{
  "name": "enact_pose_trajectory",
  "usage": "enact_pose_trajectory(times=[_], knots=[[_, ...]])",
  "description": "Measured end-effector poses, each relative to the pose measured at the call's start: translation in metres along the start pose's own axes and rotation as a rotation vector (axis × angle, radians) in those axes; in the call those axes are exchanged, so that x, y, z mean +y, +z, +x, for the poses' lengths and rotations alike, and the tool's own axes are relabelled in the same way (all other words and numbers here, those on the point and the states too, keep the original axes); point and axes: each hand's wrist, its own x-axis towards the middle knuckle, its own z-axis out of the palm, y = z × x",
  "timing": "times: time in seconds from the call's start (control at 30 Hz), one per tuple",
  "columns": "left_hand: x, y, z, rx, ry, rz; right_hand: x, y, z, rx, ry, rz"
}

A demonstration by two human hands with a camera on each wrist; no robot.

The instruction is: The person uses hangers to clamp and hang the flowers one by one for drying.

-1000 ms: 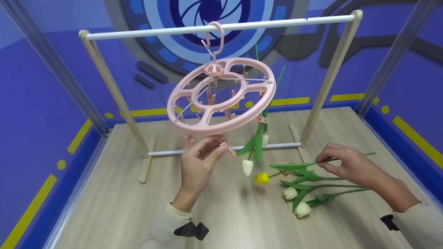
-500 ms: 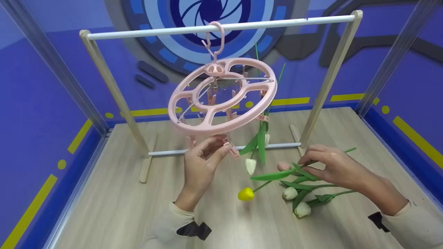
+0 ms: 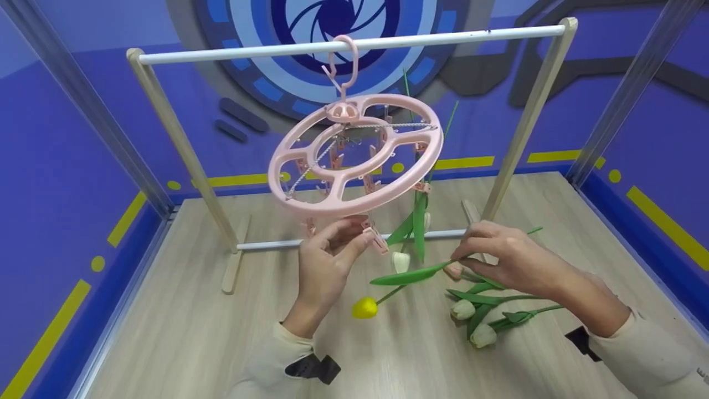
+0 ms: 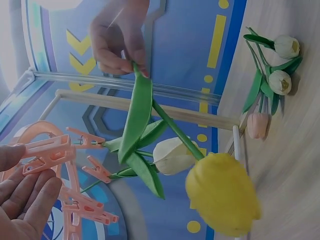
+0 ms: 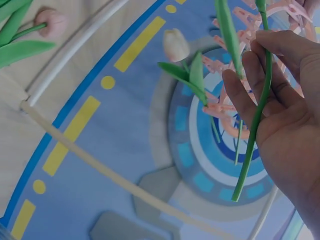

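Head view: the left hand (image 3: 327,266) pinches a pink peg (image 3: 376,239) between thumb and fingers, just under the near rim of the ring (image 3: 332,207). The right hand (image 3: 509,257) pinches the stem of the yellow tulip (image 3: 364,308) by its leaf (image 3: 412,275); the bloom is in the air, tilted down, just beside the left wrist, and apart from the peg. In the right wrist view the lower stem (image 5: 256,130) runs across the palm, its cut end free.

The ring hangs by its hook (image 3: 354,61) from the top rail (image 3: 238,54) of the rack. At the ring's right side, two white tulips (image 3: 400,262) hang bloom down from pegs, between the hands. On the worktop (image 3: 388,366), below the right hand, lie two more white tulips (image 3: 483,335) and a pink tulip (image 3: 452,270), the last partly hidden by that hand.
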Motion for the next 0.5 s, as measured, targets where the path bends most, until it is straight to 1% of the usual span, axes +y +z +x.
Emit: enact_pose_trajectory(times=[0.1,0.2,0.33,0.5], knots=[[0.002,0.002,0.0,-0.009,-0.012,-0.003,0.001,0.003,0.007,0.039,-0.061,0.018],[0.003,0.003,0.001,-0.017,-0.019,-0.005,0.001,0.005,0.014,0.07,-0.095,0.039],[0.003,0.004,0.001,-0.027,-0.015,-0.01,-0.002,0.004,0.023,0.069,-0.084,0.033],[0.003,0.005,0.001,-0.036,0.007,-0.022,-0.007,0.006,0.035,0.029,-0.038,0.012]])
